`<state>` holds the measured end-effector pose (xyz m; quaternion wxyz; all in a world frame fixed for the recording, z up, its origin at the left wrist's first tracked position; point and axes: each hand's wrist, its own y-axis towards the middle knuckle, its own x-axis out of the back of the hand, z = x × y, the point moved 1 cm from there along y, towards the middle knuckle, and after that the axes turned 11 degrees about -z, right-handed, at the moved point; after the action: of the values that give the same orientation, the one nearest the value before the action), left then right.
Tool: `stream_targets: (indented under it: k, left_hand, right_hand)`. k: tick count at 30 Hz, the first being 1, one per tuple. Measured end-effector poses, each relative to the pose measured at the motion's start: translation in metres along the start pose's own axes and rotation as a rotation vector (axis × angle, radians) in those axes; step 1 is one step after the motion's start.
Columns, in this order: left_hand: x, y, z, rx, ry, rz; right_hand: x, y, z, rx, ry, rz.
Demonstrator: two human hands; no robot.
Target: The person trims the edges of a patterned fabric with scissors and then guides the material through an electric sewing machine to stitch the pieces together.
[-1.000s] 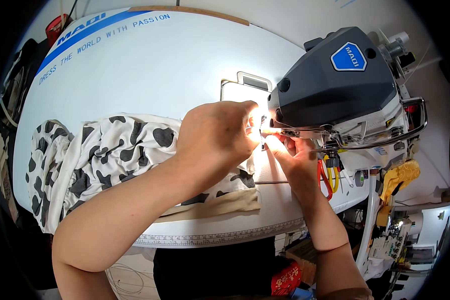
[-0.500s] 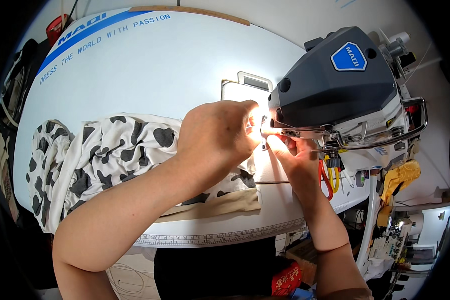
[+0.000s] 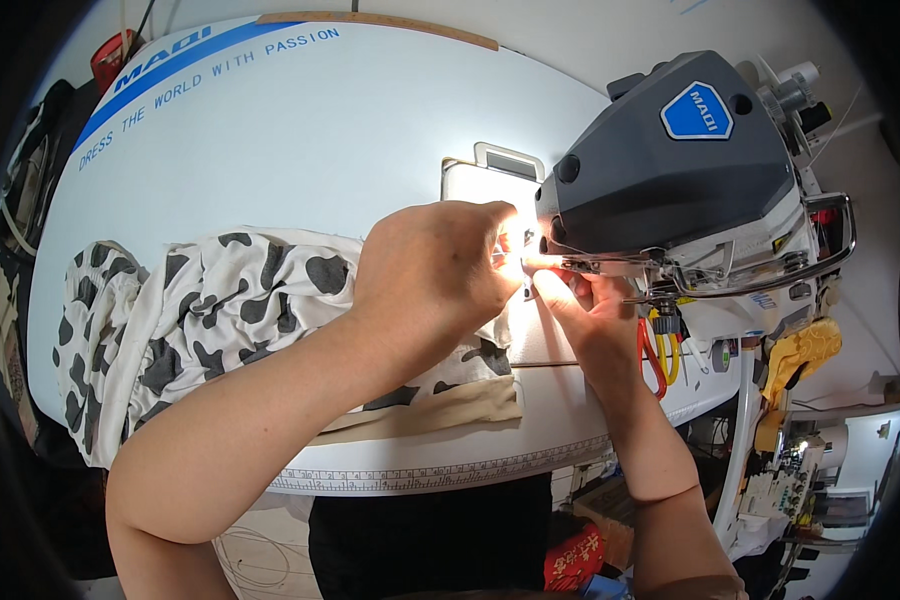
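Observation:
My left hand (image 3: 432, 258) is closed in a pinch beside the needle area of a dark grey and white sewing machine (image 3: 670, 175). Bright lamp light washes out its fingertips, so what they pinch is too small to make out. From the other side my right hand (image 3: 595, 312) reaches under the machine head, thumb and fingers pressed together close to the left fingertips. Its grip is partly hidden too. Under and left of my left arm lies a bunched white cloth with dark grey spots (image 3: 300, 285). A beige band (image 3: 470, 405) runs along its near edge.
Red-handled scissors (image 3: 652, 360) and a yellow-handled tool (image 3: 672, 362) are right of my right wrist. A printed ruler (image 3: 440, 472) follows the table's near edge; a wooden strip (image 3: 380, 27) lies at the far edge. Yellow cloth (image 3: 802, 355) hangs at the right.

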<state>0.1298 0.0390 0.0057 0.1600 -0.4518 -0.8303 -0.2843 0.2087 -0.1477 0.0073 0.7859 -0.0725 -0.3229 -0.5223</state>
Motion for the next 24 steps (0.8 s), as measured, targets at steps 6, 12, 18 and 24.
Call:
stream_targets:
  k: [6,12,18,24]
  left_hand:
    - [-0.002,0.000,0.001,-0.003,0.002,0.000]
    - [-0.004,-0.001,0.005,-0.018,-0.025,-0.033]
    - [-0.005,-0.001,0.006,0.011,-0.018,-0.019]
    - [-0.004,-0.001,0.003,-0.029,0.020,-0.037]
  right_hand:
    - [-0.003,-0.001,-0.005,-0.048,0.116,-0.031]
    - [-0.004,0.002,0.003,0.027,-0.064,-0.015]
    - [0.000,0.002,-0.007,0.406,-0.312,0.038]
    - [-0.004,0.005,-0.031,0.410,-0.219,0.046]
